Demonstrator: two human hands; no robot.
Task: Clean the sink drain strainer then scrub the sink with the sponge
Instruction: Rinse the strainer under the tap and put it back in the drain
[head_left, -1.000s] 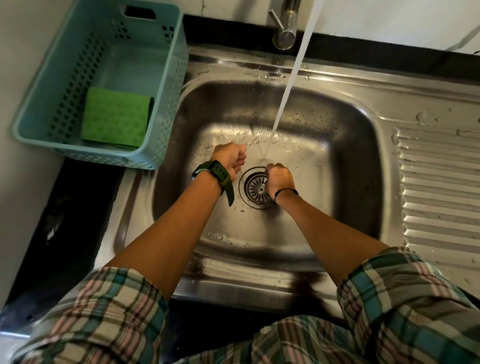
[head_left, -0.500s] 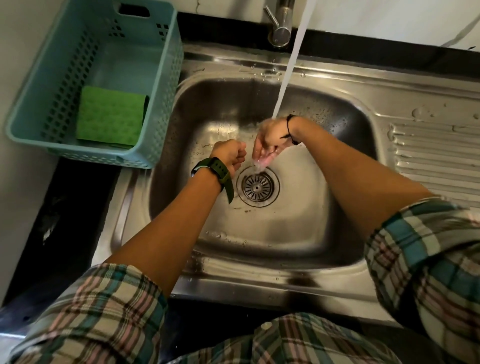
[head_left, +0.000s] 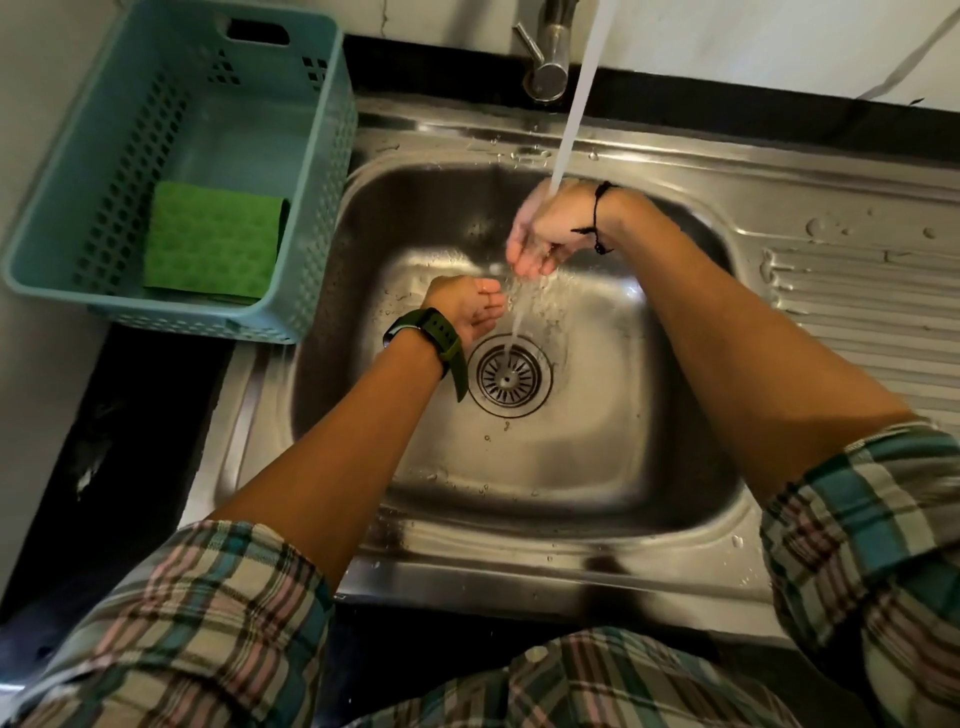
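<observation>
A person in a plaid shirt (head_left: 597, 680) of teal, cream and pink, sleeves rolled above the elbows; a dark green watch (head_left: 428, 338) bands the left wrist, a thin black cord bracelet (head_left: 597, 218) the right.

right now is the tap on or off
On: a stream of water falls from above onto the right hand and runs down to the drain strainer.

Lighting: dim and warm; the scene is being lit from above. Glare is being thrown off the steel sink (head_left: 613, 525) basin and its wet rim. Shadow is being cast beneath both forearms. The falling water (head_left: 576, 104) is being blurred. Edges are being bowed by wide-angle distortion.
</observation>
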